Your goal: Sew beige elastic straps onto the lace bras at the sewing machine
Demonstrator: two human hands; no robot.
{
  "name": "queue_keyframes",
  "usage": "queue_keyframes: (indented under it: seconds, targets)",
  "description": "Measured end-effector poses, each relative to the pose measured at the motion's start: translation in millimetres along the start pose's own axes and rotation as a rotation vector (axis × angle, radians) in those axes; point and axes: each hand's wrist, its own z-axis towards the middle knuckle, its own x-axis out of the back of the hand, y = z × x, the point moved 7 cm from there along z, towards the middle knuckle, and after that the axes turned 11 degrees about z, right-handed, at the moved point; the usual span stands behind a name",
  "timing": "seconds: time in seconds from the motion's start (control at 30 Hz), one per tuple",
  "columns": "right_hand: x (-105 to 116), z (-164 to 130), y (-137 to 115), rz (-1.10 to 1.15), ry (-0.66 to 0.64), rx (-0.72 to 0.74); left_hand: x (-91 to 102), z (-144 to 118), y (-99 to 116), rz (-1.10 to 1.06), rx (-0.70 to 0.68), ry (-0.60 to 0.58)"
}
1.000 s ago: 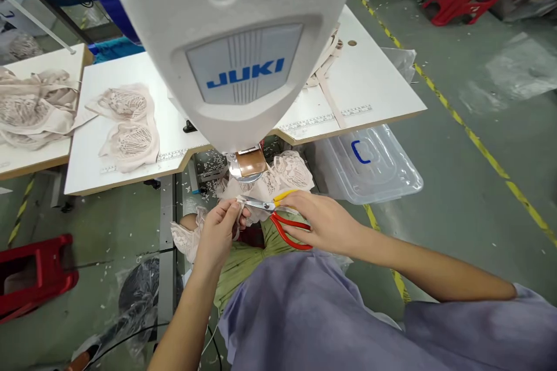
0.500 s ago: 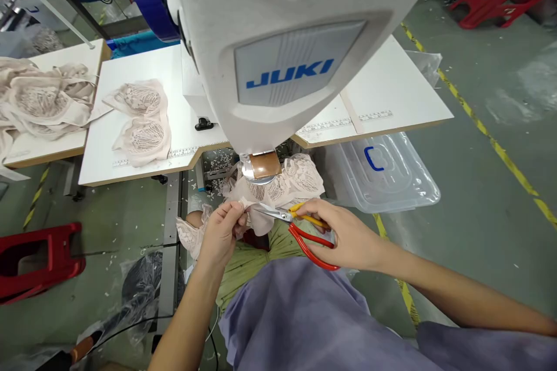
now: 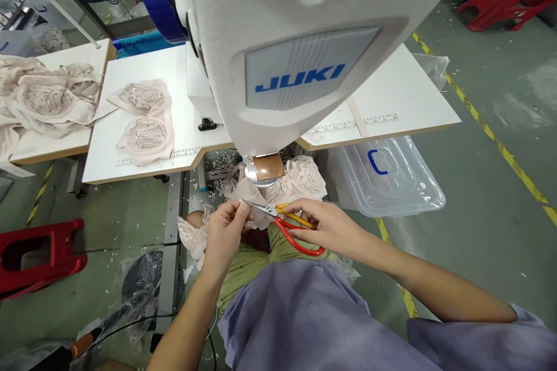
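In my right hand (image 3: pixel 319 222) I hold scissors (image 3: pixel 300 231) with one yellow and one red handle. Their metal blades point left, and the tips reach the fingertips of my left hand (image 3: pixel 228 229). Thumb and fingers of that hand pinch the edge of a beige lace bra (image 3: pixel 304 177). The bra lies over the machine's narrow end, below the sewing machine head (image 3: pixel 278 87), and part of it hangs down over my lap. Whether the blades have fabric or thread between them is too small to tell.
Another lace bra piece (image 3: pixel 148 122) lies flat on the white table (image 3: pixel 102 145). A pile of beige bras (image 3: pixel 47 98) is at far left. A lidded clear plastic box (image 3: pixel 391 185) stands right, below the table. Red stools (image 3: pixel 41 252) are on the floor.
My right hand has moved left with the scissors, and their handles have drawn closer together. The blade tips are now at my left fingertips. The view has shifted slightly.
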Motion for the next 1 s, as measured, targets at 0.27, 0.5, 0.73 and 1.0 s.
queue_keyframes:
  seconds: [0.27,0.5,0.73,1.0]
  targets:
    - [69.6,-3.0,20.1,-0.212,0.197,-0.025,-3.3,2.0,-2.9,-0.223,0.031,0.009]
    - [126.5,37.0,-23.4,-0.666,0.495,0.322,-16.1,-2.2,20.4,-0.165,0.087,-0.247]
    - [-3.5,20.2,-34.9,-0.392,-0.084,0.597,-34.4,-13.9,27.2,0.267,0.062,-0.518]
    - [44.4,26.4,32.7,0.773,0.421,-0.158,-79.9,-29.2,-42.0,-0.154,-0.144,-0.334]
